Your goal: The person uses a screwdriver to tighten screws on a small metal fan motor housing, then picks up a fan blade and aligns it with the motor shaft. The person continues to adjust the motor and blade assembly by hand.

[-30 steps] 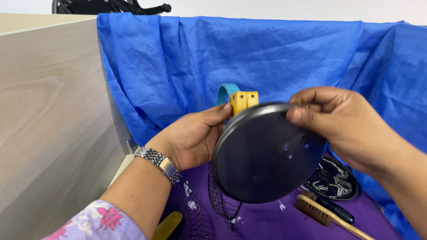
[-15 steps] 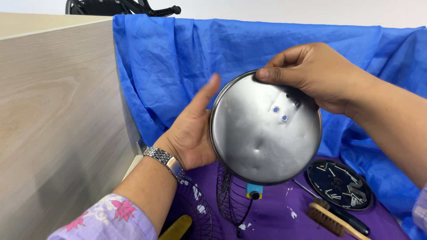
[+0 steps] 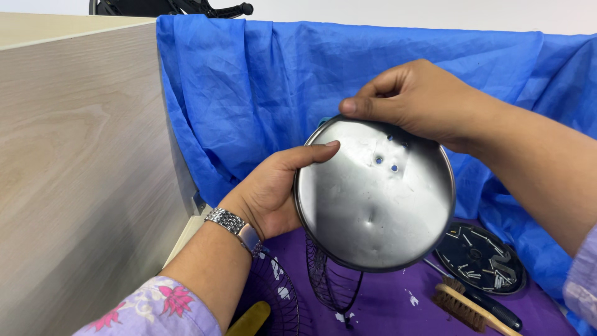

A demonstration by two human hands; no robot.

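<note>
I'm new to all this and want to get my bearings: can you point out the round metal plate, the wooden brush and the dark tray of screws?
round metal plate (image 3: 367,205): head view, middle of its shiny face.
wooden brush (image 3: 459,306): head view, on its bristle block.
dark tray of screws (image 3: 479,256): head view, inside of the tray.

No packages, labels, signs or screens are showing anywhere in this view. Nothing from twelve o'clock round to six o'clock is carrying a printed panel or a display of any kind.
</note>
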